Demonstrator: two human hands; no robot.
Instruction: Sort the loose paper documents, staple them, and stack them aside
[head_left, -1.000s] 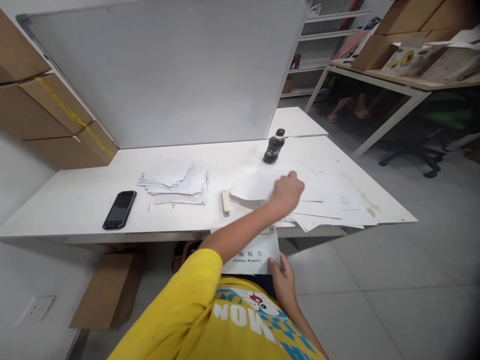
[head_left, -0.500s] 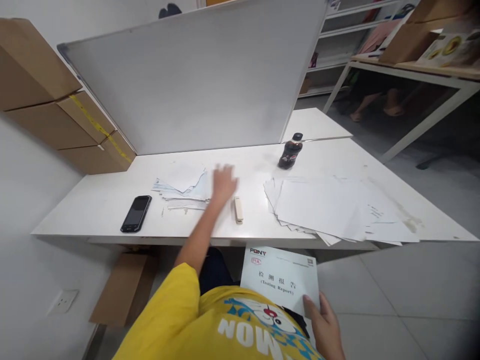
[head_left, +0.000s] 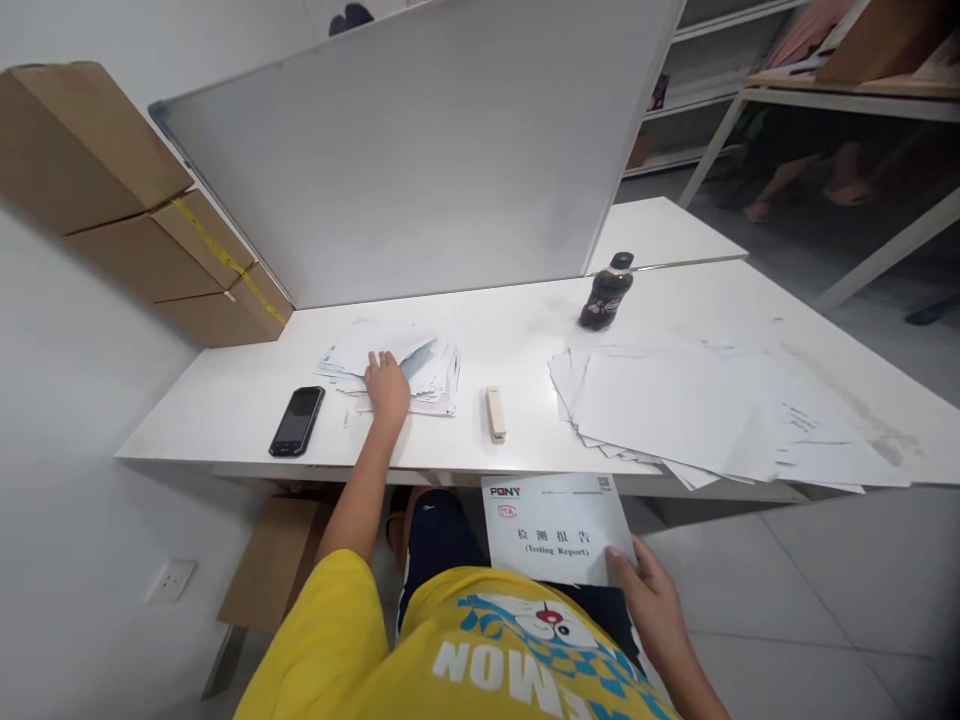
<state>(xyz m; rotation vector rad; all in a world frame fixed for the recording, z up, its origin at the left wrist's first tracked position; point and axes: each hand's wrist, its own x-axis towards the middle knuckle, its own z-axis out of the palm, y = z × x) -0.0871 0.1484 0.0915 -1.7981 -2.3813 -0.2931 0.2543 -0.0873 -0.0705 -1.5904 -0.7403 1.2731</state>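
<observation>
My left hand (head_left: 388, 386) rests on a loose stack of papers (head_left: 444, 385) on the white table, its fingers stretched out over the top sheets. A bluish sheet sticks up at a slant just right of that hand. Over my lap, my right hand (head_left: 654, 590) grips a pale report titled "Testing Report" (head_left: 555, 515) by its lower right corner, thumb on the cover. The report's upper edge lies close to the table's front edge. A cream stapler (head_left: 496, 414) lies between the left stack and a larger spread of white sheets (head_left: 675, 410).
Left of the stack lies a black phone (head_left: 298, 420). A dark cola bottle (head_left: 607, 292) stands towards the back. A whiteboard (head_left: 420, 150) rises along the table's rear edge, beside stacked cardboard boxes (head_left: 217, 250). Another person's legs (head_left: 787, 185) show under a far desk.
My left hand has moved left and down from near the stapler onto the papers. The right hand still holds the report. The view has shifted slightly.
</observation>
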